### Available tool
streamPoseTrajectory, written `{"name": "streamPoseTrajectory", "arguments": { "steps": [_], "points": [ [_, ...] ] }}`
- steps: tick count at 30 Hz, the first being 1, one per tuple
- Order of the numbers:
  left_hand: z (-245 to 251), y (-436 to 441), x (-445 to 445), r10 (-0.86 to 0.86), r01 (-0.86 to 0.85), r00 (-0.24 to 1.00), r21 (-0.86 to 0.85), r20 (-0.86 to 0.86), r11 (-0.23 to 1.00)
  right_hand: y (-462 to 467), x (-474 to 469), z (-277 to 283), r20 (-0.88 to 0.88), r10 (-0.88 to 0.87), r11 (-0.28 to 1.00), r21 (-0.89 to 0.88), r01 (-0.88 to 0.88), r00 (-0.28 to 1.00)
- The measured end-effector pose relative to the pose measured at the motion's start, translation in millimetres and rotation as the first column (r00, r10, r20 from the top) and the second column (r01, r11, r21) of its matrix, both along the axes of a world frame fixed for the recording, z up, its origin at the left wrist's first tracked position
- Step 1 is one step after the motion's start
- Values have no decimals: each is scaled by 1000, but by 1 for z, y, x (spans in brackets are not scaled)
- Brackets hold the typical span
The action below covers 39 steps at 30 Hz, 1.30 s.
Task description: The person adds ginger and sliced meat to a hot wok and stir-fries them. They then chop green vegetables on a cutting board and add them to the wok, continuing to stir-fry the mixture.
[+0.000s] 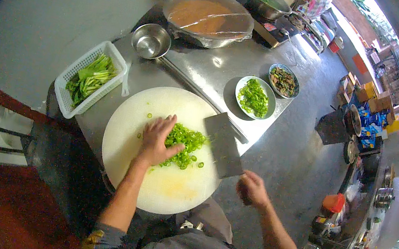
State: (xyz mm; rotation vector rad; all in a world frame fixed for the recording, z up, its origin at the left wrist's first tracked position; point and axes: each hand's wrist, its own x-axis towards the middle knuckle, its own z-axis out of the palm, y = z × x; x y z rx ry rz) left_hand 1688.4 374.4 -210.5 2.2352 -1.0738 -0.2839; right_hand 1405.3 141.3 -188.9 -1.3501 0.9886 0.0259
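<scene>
A heap of sliced green peppers (187, 144) lies on a round white cutting board (170, 191). Against the left side of that heap rests my left hand (160, 140), thumb spread from the fingers and nothing gripped. My right hand (253, 188) holds a Chinese cleaver (224, 145) by its handle, which the fist mostly hides. The broad dark blade hangs at the board's right edge, to the right of the heap. A few loose pepper rings (149, 115) are scattered on the board.
Left of the board stands a white plastic basket (102, 100) of leafy greens. A long-handled metal ladle (152, 42) lies behind it. Two bowls, one with green pepper slices (253, 98), one with cooked food (283, 82), sit near the steel table's right edge. Behind is a film-covered basin (207, 17).
</scene>
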Motion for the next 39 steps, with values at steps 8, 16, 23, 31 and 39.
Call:
{"name": "streamPoseTrajectory", "arguments": {
  "steps": [8, 16, 23, 31, 39],
  "points": [
    [14, -41, -44, 142, -120, 980, -154, 138, 981, 111, 45, -3, 112, 138, 989, 45, -144, 984],
    [8, -53, -47, 275, -202, 945, -349, 174, 915, 92, 53, 35, 158, 112, 971, 190, -141, 981],
    [21, -146, -39, 219, -136, 958, -377, 186, 916, 17, 56, 29, 88, -31, 944, 330, 0, 996],
    [-5, -373, -10, 83, -9, 991, -567, 106, 824, -166, 79, 42, 169, -93, 994, -47, 102, 981],
    [-60, -388, -1, 80, -72, 997, -415, 1, 907, -234, 78, 29, 37, 47, 962, -269, -36, 998]
  ]
}}
